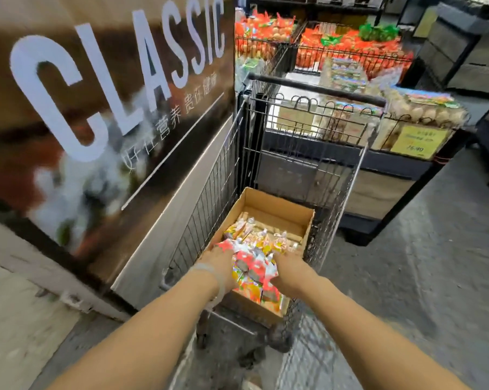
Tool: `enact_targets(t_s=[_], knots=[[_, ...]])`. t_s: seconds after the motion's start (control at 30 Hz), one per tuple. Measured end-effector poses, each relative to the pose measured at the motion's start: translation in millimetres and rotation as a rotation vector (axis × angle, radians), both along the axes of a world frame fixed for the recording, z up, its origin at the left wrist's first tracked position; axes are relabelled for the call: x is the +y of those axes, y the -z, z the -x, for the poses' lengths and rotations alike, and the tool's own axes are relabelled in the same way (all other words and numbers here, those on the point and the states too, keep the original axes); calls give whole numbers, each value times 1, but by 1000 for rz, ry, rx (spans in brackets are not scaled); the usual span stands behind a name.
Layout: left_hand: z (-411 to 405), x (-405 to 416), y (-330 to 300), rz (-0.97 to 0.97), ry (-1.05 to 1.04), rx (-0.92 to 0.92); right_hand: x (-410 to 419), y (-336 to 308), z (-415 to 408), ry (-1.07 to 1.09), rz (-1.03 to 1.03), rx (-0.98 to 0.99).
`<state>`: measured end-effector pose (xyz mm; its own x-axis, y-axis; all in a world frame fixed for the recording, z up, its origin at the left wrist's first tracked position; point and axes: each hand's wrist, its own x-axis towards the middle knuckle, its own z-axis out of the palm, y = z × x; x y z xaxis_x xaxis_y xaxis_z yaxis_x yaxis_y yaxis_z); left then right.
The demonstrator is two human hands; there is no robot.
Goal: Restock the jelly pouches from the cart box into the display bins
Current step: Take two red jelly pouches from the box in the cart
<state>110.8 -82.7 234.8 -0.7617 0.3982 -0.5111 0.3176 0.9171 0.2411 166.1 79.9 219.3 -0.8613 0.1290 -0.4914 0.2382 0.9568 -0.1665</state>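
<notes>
A bundle of jelly pouches (253, 273) is being gathered at about six o'clock, low in the frame, inside the cardboard box (277, 212) that sits in the wire cart (308, 153). The bundle is pressed from both sides: the left hand (219, 263) at its seven o'clock edge, the right hand (289, 270) at its four o'clock edge. The fingers are buried among the wrappers and blurred, so whether they are curled round the pouches cannot be told. More loose pouches (254, 232) are seen lying deeper in the box, toward twelve o'clock, with bare cardboard beyond them. The display bins (350, 56) are seen up at one o'clock, well apart from the hands. The box is judged part-emptied, with this handful and a fair remainder left to be carried over.
</notes>
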Motion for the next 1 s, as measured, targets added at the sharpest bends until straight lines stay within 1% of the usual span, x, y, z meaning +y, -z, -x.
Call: enact_targets(t_s=[0.17,0.23,0.33,0.4,0.5,0.6,0.63,0.7,0.8,0.87,0.93,0.97,1.0], knots=[[60,18,51,49,-34,-89,22,54,55,49,40,-118],[80,28,77,91,1,-128,32,75,71,78,57,-177],[114,43,135,142,22,-219,41,114,90,157,116,-301],[135,53,164,172,35,-264,44,138,104,227,166,-303],[158,70,196,149,68,-282,45,183,118,403,283,-309],[171,89,234,112,61,-319,48,239,121,686,366,-285],[175,94,246,93,43,-309,49,251,121,787,410,-265],[184,101,268,78,34,-291,49,278,121,990,472,-291],[189,110,291,80,0,-306,44,301,122,1124,468,-260],[188,116,298,112,-115,-328,41,315,117,1128,388,-261],[189,121,302,125,-240,-347,41,308,122,1171,325,-295],[190,122,302,153,-268,-365,43,305,124,1196,310,-313],[192,123,301,180,-249,-390,44,305,125,1236,301,-331]])
